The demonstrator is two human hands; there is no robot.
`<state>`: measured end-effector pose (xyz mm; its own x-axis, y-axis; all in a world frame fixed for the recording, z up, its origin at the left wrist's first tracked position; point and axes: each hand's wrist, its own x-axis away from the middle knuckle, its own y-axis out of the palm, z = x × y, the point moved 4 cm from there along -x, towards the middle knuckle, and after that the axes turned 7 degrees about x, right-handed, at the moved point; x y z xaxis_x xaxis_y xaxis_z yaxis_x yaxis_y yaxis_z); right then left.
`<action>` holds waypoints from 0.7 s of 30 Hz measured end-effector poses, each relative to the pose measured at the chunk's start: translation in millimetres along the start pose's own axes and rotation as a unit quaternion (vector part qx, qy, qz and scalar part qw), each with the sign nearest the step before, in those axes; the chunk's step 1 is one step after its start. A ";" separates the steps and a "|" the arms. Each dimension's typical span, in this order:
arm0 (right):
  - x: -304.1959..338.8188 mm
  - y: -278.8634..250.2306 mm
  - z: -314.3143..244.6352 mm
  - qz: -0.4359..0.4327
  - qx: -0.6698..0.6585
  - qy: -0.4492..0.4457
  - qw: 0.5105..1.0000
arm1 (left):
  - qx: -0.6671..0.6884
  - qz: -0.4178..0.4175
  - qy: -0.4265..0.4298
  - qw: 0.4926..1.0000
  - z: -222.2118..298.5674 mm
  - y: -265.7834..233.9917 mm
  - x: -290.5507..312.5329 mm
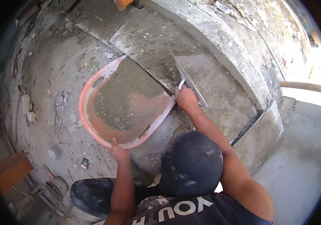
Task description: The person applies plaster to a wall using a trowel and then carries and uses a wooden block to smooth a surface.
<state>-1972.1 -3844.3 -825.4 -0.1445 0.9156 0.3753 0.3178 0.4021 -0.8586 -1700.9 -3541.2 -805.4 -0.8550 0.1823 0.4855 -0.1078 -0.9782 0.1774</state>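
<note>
My left hand (118,152) grips the near rim of a pink-orange plastic scoop pan (109,137), thumb on top. The pan is wide and rounded, with hand slots in its sides. A heap of grey-brown sandy mix (121,97) lies in it. The pan's open straight side meets the edge of a low slab (209,82). My right hand (186,99) is closed around the handle of a rectangular steel trowel (192,83). Its blade stands tilted on edge over the slab. Beside the blade, loose mix (169,67) is blurred by motion, on the side toward the pan.
A raised concrete curb (220,41) runs along the slab's far right side. A board (259,123) edges its near right end. Rubble and small litter cover the floor at left, with an orange block (13,170) at lower left. My bent knees (192,163) are close behind the pan.
</note>
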 end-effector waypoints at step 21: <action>-125.5 -104.7 2.2 0.074 0.111 -0.024 0.991 | -0.042 -0.110 -0.088 0.989 58.3 14.6 -72.2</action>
<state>-1989.3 -4001.3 -783.4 -0.1573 0.9609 0.2280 0.1247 0.2483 -0.9606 -1611.2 -3562.8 -787.9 -0.7046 0.3997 0.5863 -0.3297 -0.9161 0.2283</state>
